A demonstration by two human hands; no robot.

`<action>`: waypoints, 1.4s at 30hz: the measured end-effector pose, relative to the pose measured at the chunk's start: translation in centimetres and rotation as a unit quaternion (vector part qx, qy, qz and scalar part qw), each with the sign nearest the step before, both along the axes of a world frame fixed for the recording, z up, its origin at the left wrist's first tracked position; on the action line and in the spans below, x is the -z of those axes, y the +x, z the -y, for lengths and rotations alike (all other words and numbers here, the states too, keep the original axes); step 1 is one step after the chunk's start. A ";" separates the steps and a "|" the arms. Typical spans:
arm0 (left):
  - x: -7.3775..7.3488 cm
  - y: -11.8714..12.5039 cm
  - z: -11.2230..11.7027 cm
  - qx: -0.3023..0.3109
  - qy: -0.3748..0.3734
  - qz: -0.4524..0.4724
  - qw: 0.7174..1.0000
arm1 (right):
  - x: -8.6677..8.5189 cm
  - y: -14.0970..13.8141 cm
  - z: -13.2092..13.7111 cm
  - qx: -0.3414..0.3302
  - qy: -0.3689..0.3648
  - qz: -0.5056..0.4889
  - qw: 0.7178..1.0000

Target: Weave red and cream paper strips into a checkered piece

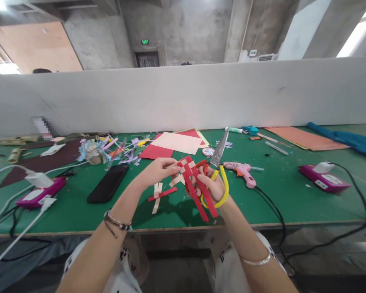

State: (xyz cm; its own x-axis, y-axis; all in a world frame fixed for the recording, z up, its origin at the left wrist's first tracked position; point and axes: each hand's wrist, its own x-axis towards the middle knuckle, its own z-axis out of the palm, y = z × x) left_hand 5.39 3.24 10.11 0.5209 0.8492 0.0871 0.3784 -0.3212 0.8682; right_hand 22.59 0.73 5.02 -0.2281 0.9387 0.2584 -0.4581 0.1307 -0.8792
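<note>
Two hands meet above the near edge of the green bench (293, 195). The left hand (158, 171) pinches the top left of a small weave (189, 171) of red and cream paper strips, which is held in the air between both hands, its long red strips slanting down toward the person. The right hand (212, 187) is closed on the weave's right side, with its fingers also through the yellow and red handles of the scissors (218, 156), whose blades point away toward the partition.

Just beneath the left hand, a few loose strips (160, 194) lie on the bench. A pink glue gun (242, 170) rests just right of the scissors, and a black phone (108, 183) lies to the left. Farther back are red and cream paper sheets (177, 143) and, to their left, a heap of coloured scraps (110, 150). A purple device (38, 194) with cables sits near the left end of the bench, and another (323, 178) sits near the right end.
</note>
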 end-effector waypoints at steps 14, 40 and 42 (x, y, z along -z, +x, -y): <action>1.1 0.7 0.0 -0.007 -0.132 0.155 0.979 | 1.5 -0.3 -0.2 -0.052 0.042 0.002 0.998; -7.7 -5.4 -1.2 -0.048 0.095 -0.085 0.991 | -0.8 2.1 0.8 0.059 0.185 0.614 0.765; -8.2 -5.5 -1.1 -0.039 0.094 -0.106 0.989 | -0.7 1.9 0.8 0.069 0.197 0.615 0.760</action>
State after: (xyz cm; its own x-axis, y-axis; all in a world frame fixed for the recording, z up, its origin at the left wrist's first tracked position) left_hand -0.10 4.32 18.29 0.4777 0.8668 0.1430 0.5762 -0.4320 0.6938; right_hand 24.54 -0.03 5.72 -0.4316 0.8803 0.1969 0.7207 0.4677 -0.5116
